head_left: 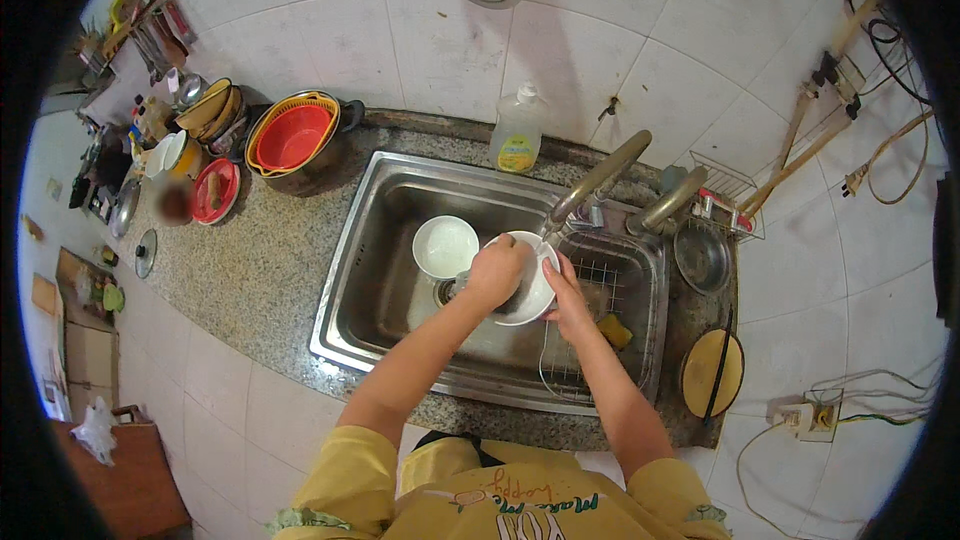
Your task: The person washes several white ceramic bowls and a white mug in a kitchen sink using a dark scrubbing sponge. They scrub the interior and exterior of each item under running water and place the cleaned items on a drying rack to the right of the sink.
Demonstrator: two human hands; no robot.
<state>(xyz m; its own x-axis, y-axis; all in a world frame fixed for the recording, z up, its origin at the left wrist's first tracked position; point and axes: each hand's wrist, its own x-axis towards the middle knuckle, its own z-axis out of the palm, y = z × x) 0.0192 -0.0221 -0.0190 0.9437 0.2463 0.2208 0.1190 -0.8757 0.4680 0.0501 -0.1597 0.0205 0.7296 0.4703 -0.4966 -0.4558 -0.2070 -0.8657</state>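
Above the sink, a white bowl [536, 302] is tilted under the end of the tap [600, 176], and a thin stream of water seems to fall into it. My right hand [570, 302] grips the bowl's right side, thumb near the rim. Reaching into the bowl from the left, my left hand [497, 273] has its fingers curled; whatever they hold, if anything, is hidden. A second white bowl [446, 247] sits in the steel sink [352, 292], left of my left hand. Below my right hand, a yellow sponge [615, 332] lies by a wire rack [566, 377].
Behind the sink stands a clear soap bottle [516, 130]. On the left counter are a pot with a red basin [292, 136] and a red plate [214, 192]. To the right lie a metal bowl [702, 258] and a round yellow board [700, 374] crossed by a dark stick.
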